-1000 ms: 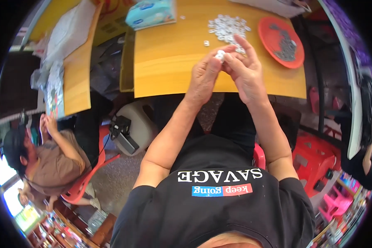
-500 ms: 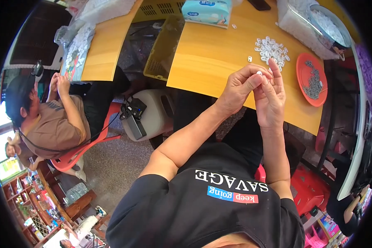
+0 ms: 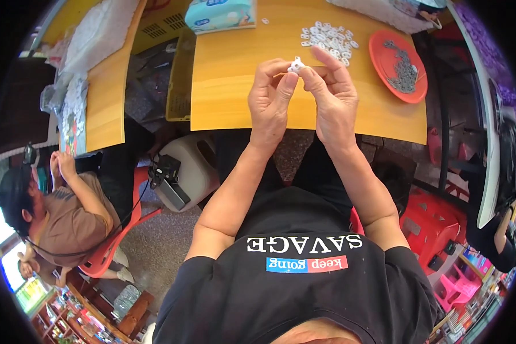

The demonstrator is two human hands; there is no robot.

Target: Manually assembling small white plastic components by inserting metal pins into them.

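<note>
Above the near part of the wooden table, a small white plastic piece [image 3: 296, 65] with a hole and short arms is pinched between my fingertips. My left hand [image 3: 269, 100] grips it with thumb and forefinger. From the other side, my right hand [image 3: 335, 100] closes thumb and fingers at its edge, partly hiding it. Just beyond my hands lies a loose pile of white plastic pieces [image 3: 329, 40], flat ovals with holes. To the right, a round red-orange plate [image 3: 379, 62] holds a heap of small grey metal parts [image 3: 406, 75].
A blue tissue pack [image 3: 221, 16] stands at the table's [image 3: 235, 80] far left. Across a gap, a second table [image 3: 106, 86] has a seated person [image 3: 74, 212] working at it. A grey stool [image 3: 192, 166] carries a black device. A red stool [image 3: 433, 223] stands right.
The whole view has shifted, putting my hands and table further left. My hands have turned more upright, and the white piece shows more clearly between the fingertips.
</note>
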